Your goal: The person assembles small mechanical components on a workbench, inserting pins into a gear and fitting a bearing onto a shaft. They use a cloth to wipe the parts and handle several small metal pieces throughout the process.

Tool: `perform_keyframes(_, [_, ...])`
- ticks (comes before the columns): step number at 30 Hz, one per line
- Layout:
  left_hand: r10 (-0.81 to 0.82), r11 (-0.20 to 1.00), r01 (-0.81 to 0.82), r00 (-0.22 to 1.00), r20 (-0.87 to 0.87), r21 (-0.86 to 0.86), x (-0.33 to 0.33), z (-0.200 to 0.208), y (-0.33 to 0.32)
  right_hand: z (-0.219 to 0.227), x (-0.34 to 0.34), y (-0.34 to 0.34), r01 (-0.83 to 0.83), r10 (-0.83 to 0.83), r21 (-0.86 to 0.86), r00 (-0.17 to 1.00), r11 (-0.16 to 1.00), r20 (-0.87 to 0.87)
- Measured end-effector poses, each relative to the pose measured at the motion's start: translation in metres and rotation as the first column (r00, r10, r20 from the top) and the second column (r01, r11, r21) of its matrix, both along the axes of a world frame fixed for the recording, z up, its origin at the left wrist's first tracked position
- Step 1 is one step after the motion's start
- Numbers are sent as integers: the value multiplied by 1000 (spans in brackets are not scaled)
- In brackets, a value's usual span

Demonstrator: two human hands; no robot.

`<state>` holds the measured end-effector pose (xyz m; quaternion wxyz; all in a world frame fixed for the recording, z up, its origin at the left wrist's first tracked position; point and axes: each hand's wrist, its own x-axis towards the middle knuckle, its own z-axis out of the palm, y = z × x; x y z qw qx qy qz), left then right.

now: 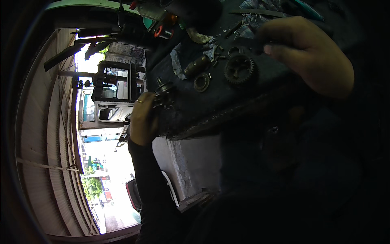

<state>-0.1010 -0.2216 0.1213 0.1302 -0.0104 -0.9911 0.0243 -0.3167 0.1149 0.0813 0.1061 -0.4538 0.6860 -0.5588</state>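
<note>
At the left end of the dark workbench point(260, 91), my left hand point(143, 122) is at a dark metal part with a round disc point(164, 87); its fingers curl against the part, partly in shadow. My right hand point(310, 59) hovers over the right side of the bench, thumb and fingers bent toward each other. Deep shadow hides what lies between its fingertips. Closest to it are a toothed gear point(239, 69) and a thin metal ring point(235, 51). Further left lie a bearing-like ring point(201, 82) and a brownish metal cylinder point(198, 66).
Small metal pins point(217, 60) lie beside the cylinder, near a crumpled rag point(177, 61). A red-rimmed roll point(163, 32) and a long flat blade-like tool point(260, 13) are at the back. Beyond the bench's left edge are a press-like frame point(113, 81) and a white vehicle point(111, 112).
</note>
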Motion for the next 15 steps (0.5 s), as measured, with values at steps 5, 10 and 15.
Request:
perform_keyframes(5, [219,909,-138,961,170,-394,30,32,-63,5,-3,-3,-84,82,19,995,996,60])
perform_keyframes(10, [276,813,14,871,407,-582,48,20,-76,-10,3,-10,-98,98,-124,995,987,-7])
perform_keyframes(15, [253,853,-100,938,237,-513,46,15,-73,-3,4,-13,-139,140,-16,979,990,147])
